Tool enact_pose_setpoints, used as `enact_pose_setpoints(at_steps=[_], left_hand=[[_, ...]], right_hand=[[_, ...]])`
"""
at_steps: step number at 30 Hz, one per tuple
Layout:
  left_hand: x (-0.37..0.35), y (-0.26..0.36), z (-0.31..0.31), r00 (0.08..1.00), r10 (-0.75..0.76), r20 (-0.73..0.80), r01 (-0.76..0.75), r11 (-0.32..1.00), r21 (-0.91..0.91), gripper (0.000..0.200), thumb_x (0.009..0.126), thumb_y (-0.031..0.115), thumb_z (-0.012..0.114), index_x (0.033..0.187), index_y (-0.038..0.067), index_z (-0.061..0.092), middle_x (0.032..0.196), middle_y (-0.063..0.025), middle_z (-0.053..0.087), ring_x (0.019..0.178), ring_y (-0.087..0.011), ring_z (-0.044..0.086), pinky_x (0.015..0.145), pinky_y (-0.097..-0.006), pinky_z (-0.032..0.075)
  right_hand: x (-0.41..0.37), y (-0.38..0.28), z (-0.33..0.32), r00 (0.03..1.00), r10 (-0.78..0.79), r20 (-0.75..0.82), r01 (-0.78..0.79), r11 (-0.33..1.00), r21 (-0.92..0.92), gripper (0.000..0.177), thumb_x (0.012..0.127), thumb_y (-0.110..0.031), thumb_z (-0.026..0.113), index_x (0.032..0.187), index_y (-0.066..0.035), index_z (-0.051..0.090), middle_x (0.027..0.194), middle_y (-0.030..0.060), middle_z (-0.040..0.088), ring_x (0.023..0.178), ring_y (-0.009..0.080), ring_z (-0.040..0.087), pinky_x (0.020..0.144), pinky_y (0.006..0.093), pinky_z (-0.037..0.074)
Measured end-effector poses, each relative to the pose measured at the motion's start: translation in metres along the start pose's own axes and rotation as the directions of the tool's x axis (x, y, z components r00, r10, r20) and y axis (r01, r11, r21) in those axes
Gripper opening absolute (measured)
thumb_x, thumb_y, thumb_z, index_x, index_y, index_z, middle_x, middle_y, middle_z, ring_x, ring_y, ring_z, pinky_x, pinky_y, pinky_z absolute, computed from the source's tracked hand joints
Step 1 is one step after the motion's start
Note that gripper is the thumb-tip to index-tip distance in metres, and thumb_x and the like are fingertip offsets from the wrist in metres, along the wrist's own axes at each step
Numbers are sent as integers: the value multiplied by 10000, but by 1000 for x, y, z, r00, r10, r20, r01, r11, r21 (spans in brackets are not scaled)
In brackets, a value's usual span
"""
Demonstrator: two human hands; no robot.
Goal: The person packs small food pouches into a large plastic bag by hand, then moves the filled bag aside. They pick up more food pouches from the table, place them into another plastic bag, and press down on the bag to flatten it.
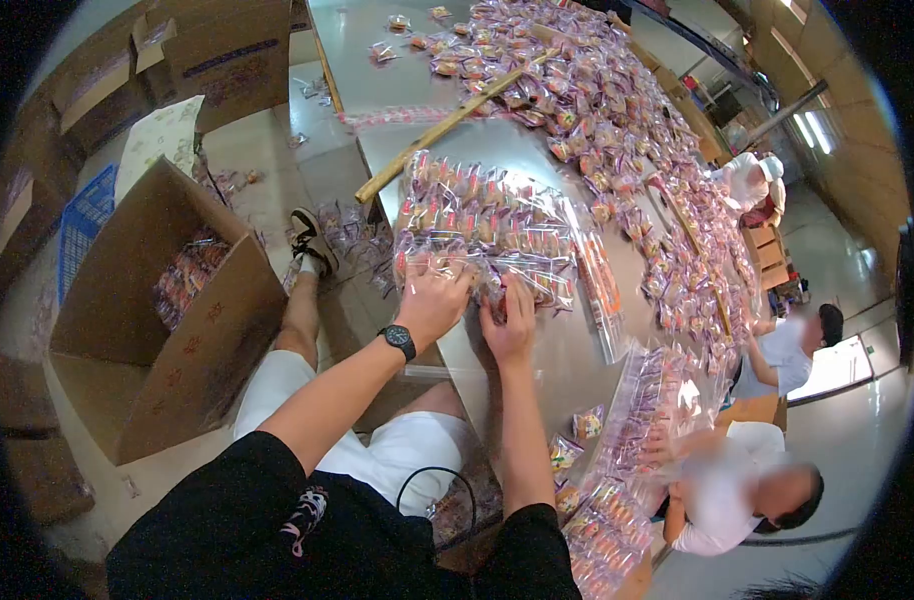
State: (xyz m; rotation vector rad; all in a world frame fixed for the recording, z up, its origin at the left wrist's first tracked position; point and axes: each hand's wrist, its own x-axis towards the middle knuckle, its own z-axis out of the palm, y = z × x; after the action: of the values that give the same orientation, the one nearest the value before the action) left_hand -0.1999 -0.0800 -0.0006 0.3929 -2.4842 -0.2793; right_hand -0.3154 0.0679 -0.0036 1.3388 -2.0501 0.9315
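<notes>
A clear plastic bag [487,215] filled with rows of small wrapped snack packets lies on the metal table in front of me. My left hand [437,298], with a black watch on its wrist, has its fingers curled over the near left edge of the bag. My right hand [509,315] is beside it, fingers bent around a snack packet [495,292] at the bag's near edge. The fingertips of both hands are partly hidden by the shiny film. Right of the bag lies a stack of flat printed plastic bags [599,285].
A large heap of snack packets [577,90] covers the table's far side, with a wooden stick [447,125] across it. An open cardboard box [167,310] holding packets stands on the floor at left. Co-workers sit along the right, one person [732,490] near more filled bags [657,400].
</notes>
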Motion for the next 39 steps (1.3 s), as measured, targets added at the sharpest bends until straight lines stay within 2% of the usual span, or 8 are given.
enact_pose_setpoints(at_steps=[8,16,19,22,25,28,31,39], left_hand=[[7,9,-5,996,-90,-17,90,995,46,499,943,296,644,1413,132,610,1458,-115,607,1162,-305,617,1056,-563,402],[6,11,1,994,-42,-103,48,998,48,367,926,230,647,1272,122,700,1430,-104,622,1269,-292,599,968,-651,409],[4,10,5,998,-54,-19,54,998,44,391,926,227,647,1307,149,691,1464,-107,601,1295,-302,579,1004,-670,381],[4,12,6,1000,-28,-4,28,998,63,530,929,206,630,1456,188,578,1529,-102,549,1337,-331,546,1067,-712,324],[7,14,7,1000,-26,16,25,998,58,648,915,192,628,1548,217,489,1566,-107,513,1387,-363,499,1087,-770,270],[13,27,-13,983,-108,146,114,993,-35,695,888,210,654,1559,213,473,1567,-113,509,1426,-380,457,1086,-803,241],[23,35,-32,953,-164,255,184,981,-58,730,852,277,702,1547,192,493,1568,-106,510,1447,-385,432,1094,-819,219],[27,40,-7,948,-183,261,179,983,40,820,794,443,787,1525,178,529,1585,-92,492,1487,-377,387,1122,-836,169]], right_hand=[[8,2,-4,992,-5,122,4,1000,13,589,743,-61,810,1308,-5,650,1303,187,692,1227,422,635,1035,472,535],[30,3,-4,963,140,230,-126,989,-76,526,869,-161,825,1292,64,611,1160,243,699,1109,424,664,971,470,541],[41,-10,-4,993,32,117,-12,987,-160,513,886,-168,821,1271,82,592,1116,257,693,1069,413,677,924,445,557],[35,-2,8,950,291,115,-306,938,161,398,915,-185,786,1219,26,639,1212,251,682,1153,443,638,1015,488,517],[31,11,3,920,309,243,-357,915,190,359,908,-200,788,1153,19,641,1271,233,666,1196,433,625,1053,481,500],[30,15,3,903,256,346,-298,952,74,484,892,-272,795,1264,-1,645,1380,206,635,1261,430,597,1105,487,472],[41,10,-5,968,-31,249,52,996,-77,593,832,-151,785,1372,19,611,1450,251,596,1296,412,609,1100,459,483],[57,33,-37,721,40,692,-41,999,-15,981,693,-32,626,1632,-105,351,1664,195,372,1462,423,440,1230,493,346]])
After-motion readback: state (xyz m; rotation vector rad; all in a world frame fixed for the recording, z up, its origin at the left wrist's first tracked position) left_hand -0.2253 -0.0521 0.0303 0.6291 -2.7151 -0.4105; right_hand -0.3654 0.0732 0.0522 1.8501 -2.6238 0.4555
